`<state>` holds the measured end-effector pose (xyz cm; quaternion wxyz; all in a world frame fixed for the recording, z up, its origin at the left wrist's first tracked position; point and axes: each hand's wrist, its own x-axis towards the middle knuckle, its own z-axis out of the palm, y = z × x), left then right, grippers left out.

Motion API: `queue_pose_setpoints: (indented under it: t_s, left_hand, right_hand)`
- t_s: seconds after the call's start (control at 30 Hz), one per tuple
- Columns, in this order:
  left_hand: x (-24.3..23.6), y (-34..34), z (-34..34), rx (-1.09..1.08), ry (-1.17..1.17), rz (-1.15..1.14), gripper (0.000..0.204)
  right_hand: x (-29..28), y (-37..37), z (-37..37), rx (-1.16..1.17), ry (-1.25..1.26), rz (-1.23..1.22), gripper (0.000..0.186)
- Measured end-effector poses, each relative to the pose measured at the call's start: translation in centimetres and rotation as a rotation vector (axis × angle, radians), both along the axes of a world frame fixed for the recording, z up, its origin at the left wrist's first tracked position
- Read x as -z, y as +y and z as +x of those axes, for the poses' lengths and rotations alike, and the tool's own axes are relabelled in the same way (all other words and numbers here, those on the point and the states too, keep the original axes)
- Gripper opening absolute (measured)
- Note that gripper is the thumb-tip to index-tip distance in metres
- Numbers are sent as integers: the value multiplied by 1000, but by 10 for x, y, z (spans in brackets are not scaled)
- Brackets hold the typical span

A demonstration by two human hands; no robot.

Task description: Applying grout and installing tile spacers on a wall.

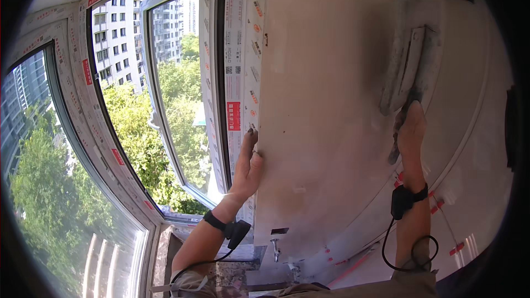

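Observation:
My right hand (413, 128) grips the lower end of a plastering trowel (409, 69) whose long blade is held up against the pale plastered wall (320, 88). The trowel stands nearly upright, and a dark shadow falls on the wall to its left. Dark smears cover the fingers of that hand, which are partly hidden behind its back. My left hand (249, 161) rests on the wall's edge beside the window frame, its fingers stretched out and holding nothing. A black strap with a cabled device sits on each wrist.
At the left, a window frame (234, 60) covered in printed protective film holds an open sash (179, 94); trees and tall buildings show outside. Low on the wall are a metal tap (275, 248) and a dark rectangular opening (280, 231). Pipes with red clips (436, 206) run at the lower right.

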<state>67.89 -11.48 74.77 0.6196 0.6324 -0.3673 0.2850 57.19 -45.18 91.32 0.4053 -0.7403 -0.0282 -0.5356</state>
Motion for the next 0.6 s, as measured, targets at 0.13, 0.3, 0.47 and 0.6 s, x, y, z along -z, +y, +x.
queue_pose_setpoints:
  t_s: [0.13,0.3,0.47,0.6]
  left_hand:
    - [-5,-4,-3,73,-47,-60,67]
    - [-20,-22,-17,73,-21,-50,70]
    - [-4,-13,-5,180,41,-63,70]
    - [6,-10,4,273,75,-111,69]
  right_hand:
    - [3,-32,26,220,-100,-241,57]
    - [-15,-42,6,190,16,-157,56]
    - [-1,-1,-12,36,88,42,53]
    - [7,10,-26,-29,-72,-106,47]
